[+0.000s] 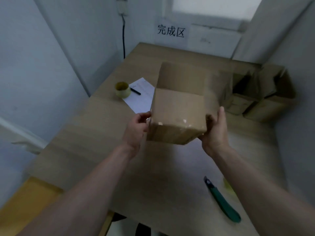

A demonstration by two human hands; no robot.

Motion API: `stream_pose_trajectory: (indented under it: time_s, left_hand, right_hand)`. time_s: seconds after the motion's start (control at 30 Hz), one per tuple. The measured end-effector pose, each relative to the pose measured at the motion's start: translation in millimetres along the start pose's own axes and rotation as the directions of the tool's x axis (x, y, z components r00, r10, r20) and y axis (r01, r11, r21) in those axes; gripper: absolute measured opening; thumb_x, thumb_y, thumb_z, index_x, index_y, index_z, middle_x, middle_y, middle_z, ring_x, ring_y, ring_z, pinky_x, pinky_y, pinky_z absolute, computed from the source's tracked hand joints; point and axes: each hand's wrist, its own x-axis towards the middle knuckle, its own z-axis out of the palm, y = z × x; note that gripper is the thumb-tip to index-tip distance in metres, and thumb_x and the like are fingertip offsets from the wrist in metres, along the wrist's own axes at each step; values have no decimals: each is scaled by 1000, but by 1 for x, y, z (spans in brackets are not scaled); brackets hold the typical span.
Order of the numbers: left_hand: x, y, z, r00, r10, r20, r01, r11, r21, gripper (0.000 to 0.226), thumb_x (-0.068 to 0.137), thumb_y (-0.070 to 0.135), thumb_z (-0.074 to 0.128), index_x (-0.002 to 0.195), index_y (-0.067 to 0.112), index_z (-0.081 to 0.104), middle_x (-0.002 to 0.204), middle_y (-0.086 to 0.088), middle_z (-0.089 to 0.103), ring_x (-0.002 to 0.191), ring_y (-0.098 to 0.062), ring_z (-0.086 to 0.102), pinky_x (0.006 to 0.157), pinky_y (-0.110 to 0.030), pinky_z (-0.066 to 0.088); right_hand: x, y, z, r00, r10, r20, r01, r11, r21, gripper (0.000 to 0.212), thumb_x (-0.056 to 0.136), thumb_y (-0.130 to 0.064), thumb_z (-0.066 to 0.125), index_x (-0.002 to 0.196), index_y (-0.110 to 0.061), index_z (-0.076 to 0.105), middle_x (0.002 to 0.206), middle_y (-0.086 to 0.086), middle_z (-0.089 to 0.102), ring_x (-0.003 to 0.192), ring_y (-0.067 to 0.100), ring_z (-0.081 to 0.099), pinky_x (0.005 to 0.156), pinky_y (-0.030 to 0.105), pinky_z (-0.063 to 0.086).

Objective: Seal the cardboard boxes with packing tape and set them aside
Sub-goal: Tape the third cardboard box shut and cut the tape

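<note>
Box [177, 114] gripped at both near edges, left hand [136, 128], right hand [215, 132]; bare table [153, 167] beneath.

Box [177, 114]: plain brown cardboard, matt, w/ glossy clear tape seen shining along its near edge. Table [95, 133]: covered in matt brown cardboard sheeting. Tape roll [122, 90] nr the far-left edge: glossy yellowish plastic. Knife [223, 200] at near-right edge: smooth green plastic. Sheet [141, 97]: white matt paper.

Green-handled cutter [223, 200] near table [95, 133] edge; black pen [135, 91] on paper [142, 97].
</note>
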Motion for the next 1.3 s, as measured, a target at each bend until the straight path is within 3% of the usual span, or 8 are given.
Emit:
stream_pose_trajectory:
  time_s: [0.07,0.17,0.37,0.57,0.8,0.9,1.0,1.3]
  left_hand:
    - [-5,1,5,984,-174,19,174,985,7,30,69,33,52,92,26,69,98,6,67,98,-17,54,75,-35,33]
    - [-19,-16,21,944,-315,97,291,935,200,44,88,66,43,90,28,65,103,6,70,98,-16,58,81,-39,33]
    - [-31,-55,54,960,-277,38,251,914,318,70,77,47,77,132,22,41,135,-5,55,109,-19,60,83,-42,55]
    - [-19,-64,60,960,-225,168,21,652,758,144,56,39,92,153,29,-14,162,12,-6,149,-17,10,119,-38,23]
    - [40,-61,61,981,-18,194,-130,679,723,88,91,30,64,156,23,6,156,-2,33,139,-23,36,109,-31,31]
    - [71,-54,72,986,120,119,-169,709,685,39,102,32,44,137,15,50,125,-8,62,115,-27,57,83,-25,38]
    - [97,-40,86,991,128,46,-129,788,602,40,104,31,39,73,12,55,68,-4,57,70,-24,56,59,-29,30]
    - [214,10,144,995,57,77,-86,889,451,43,104,36,38,67,16,47,66,-1,48,64,-16,48,57,-31,35]
  right_hand:
    - [-1,1,-17,1000,7,3,-7,995,-98,60,97,-63,32,69,-20,61,74,-2,66,84,18,62,87,44,42]
    - [-3,20,-43,995,93,-31,-98,950,-297,46,98,-57,39,87,-16,57,91,2,69,97,21,63,100,54,41]
    - [-6,58,-65,986,165,8,-134,829,-543,44,84,-46,72,114,-21,52,117,3,60,100,19,61,82,44,57]
    - [9,63,-69,953,164,256,89,654,-751,108,61,-23,92,144,-36,25,123,-15,43,115,11,46,88,28,50]
    - [42,52,-70,965,58,254,172,588,-790,90,76,-35,81,148,-39,26,126,-18,47,114,7,49,91,27,49]
    - [58,45,-62,985,-148,91,165,636,-754,18,98,-22,58,113,-15,61,95,-7,61,83,8,57,65,22,44]
    - [82,41,-61,942,-274,-194,79,742,-666,44,104,-24,46,63,-8,51,63,7,50,63,22,48,57,35,32]
    - [188,-37,-36,901,-298,-316,-65,626,-777,49,101,-41,47,79,-2,65,76,16,64,77,31,61,71,43,49]
